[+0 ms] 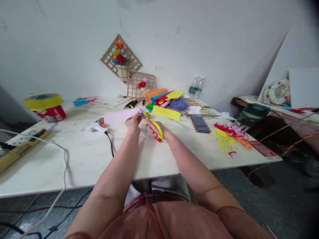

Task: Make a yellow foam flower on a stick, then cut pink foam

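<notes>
A dark rectangular object [200, 123] right of the yellow-handled scissors [155, 128] is pixelated. The scissors' handle loops are partly hidden by the right hand [159, 130].

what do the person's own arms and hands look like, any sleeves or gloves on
Both arms are bare from the upper arm down. The left hand and right hand wear no gloves, and no rings, watch or bracelets show. A reddish-brown garment covers the torso, its short sleeve edges just visible at the upper arms.
</notes>
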The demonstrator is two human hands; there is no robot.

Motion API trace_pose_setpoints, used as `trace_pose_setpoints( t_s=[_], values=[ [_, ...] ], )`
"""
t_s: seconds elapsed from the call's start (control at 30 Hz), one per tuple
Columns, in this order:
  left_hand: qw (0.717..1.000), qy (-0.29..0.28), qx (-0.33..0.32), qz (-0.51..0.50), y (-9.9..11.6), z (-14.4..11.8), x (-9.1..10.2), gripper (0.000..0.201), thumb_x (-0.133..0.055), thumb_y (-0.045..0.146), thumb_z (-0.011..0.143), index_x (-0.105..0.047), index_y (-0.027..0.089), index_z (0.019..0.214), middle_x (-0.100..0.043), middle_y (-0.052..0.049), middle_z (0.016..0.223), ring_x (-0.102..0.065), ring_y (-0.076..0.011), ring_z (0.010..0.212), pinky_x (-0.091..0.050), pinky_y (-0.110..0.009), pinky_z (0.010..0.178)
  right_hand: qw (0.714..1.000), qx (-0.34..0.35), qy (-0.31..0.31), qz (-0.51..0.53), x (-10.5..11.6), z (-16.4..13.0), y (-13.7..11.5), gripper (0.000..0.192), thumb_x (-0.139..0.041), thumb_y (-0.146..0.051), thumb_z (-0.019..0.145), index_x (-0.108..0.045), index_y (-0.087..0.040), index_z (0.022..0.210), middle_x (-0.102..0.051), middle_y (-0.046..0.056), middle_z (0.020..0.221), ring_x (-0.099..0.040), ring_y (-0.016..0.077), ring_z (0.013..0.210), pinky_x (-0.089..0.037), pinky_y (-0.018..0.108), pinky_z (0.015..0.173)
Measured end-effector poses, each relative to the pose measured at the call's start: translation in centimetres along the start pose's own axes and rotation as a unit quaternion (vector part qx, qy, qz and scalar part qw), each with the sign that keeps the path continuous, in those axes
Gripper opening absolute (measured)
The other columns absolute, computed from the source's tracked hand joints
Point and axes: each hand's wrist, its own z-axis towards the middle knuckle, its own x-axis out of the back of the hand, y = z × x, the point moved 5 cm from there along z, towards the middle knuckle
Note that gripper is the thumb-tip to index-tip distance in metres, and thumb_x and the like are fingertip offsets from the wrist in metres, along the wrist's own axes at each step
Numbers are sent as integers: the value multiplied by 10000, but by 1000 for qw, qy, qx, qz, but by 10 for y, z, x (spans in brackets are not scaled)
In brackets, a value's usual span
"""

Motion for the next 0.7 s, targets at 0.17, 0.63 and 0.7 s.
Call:
trace_pose_setpoints(
  t_s=[0.17, 0.63, 0.7],
  values=[
    [1000, -3, -1, -4, 0, 0, 0, 155, -687, 135, 567, -633, 105, 709, -642, -40, 667, -614, -117, 601, -512, -248, 654, 998, 50, -10, -35, -1, 2, -3, 499, -465, -599, 800, -548, -124, 932, -369, -49, 478, -309, 39, 363, -255, 145, 334],
    [1000, 4, 4, -5, -1, 1, 1, 163, -695, 148, 560, -623, 108, 701, -632, -26, 641, -600, -106, 576, -503, -229, 624, 997, 72, 1, -30, -2, 6, -1, 537, -456, -652, 768, -525, -134, 891, -340, -60, 482, -303, 36, 347, -229, 149, 318],
    [1000, 1, 4, -8, 0, 1, 1, 166, -699, 147, 559, -626, 109, 703, -635, -28, 648, -603, -109, 582, -504, -232, 628, 997, 71, 0, -24, -3, 5, -1, 544, -434, -661, 774, -526, -136, 884, -324, -64, 474, -289, 34, 342, -221, 149, 316]
  ],
)
